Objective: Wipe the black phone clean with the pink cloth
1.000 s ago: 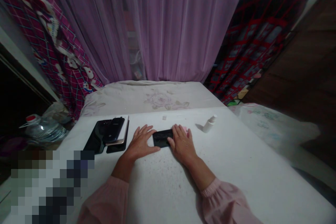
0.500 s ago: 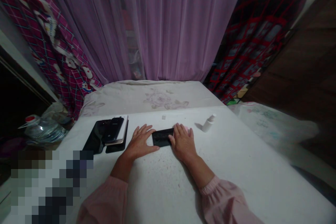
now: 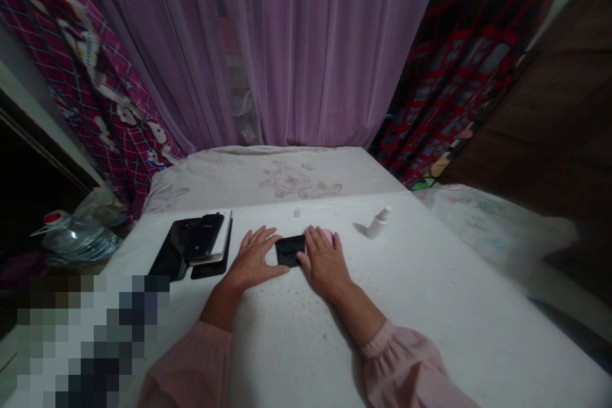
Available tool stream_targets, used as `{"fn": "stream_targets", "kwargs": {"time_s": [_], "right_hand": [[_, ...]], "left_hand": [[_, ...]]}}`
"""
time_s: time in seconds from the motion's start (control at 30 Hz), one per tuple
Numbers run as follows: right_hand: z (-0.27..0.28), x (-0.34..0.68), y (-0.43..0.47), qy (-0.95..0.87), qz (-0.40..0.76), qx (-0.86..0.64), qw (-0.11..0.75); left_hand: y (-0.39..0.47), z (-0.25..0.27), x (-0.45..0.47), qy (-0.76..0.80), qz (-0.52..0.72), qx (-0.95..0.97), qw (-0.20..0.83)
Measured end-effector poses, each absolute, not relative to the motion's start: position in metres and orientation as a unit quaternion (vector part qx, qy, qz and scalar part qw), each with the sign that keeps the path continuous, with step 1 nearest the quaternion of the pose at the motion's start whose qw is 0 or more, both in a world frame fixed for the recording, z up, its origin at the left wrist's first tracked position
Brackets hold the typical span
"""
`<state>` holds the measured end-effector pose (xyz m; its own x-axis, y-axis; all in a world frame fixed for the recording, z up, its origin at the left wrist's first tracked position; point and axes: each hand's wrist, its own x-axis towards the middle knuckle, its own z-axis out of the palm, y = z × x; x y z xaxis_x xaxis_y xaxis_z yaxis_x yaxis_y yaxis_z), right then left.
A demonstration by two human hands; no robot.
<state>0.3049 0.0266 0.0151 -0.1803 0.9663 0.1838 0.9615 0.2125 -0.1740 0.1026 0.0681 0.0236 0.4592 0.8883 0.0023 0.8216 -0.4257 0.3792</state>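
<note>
A black phone [image 3: 289,251] lies flat on the white tabletop, its right part covered by my right hand. My left hand [image 3: 253,259] grips its left end, with the thumb at the near corner and the index finger at the far corner; the other fingers are spread. Pressed down over the phone, my right hand [image 3: 322,261] has a pink cloth [image 3: 327,236] under its fingers. Most of that cloth is hidden. Fine specks lie on the white table [image 3: 296,344] between my forearms.
Left of my left hand lies a stack of dark and white phones [image 3: 208,236], beside a larger black device [image 3: 172,248]. A small white spray bottle [image 3: 379,223] stands to the right. A little pale square [image 3: 297,213] lies beyond the phone. A water jug [image 3: 79,236] is off the table's left side.
My right hand has slid left along the phone with the pink cloth, covering more of the phone. My left hand has stayed at the phone's left end.
</note>
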Motion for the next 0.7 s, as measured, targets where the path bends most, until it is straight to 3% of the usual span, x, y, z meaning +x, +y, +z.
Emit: {"fn": "stream_targets", "kwargs": {"time_s": [0.2, 0.5, 0.7], "right_hand": [[0.012, 0.32, 0.034, -0.717, -0.001, -0.686, 0.123], [0.02, 0.298, 0.021, -0.811, 0.033, -0.565, 0.145], [0.017, 0.319, 0.032, -0.738, 0.007, -0.661, 0.132]], "left_hand": [[0.069, 0.021, 0.101, 0.508, 0.104, 0.84, 0.16], [0.069, 0.019, 0.101, 0.501, 0.114, 0.843, 0.156], [0.07, 0.02, 0.101, 0.504, 0.109, 0.842, 0.158]]}}
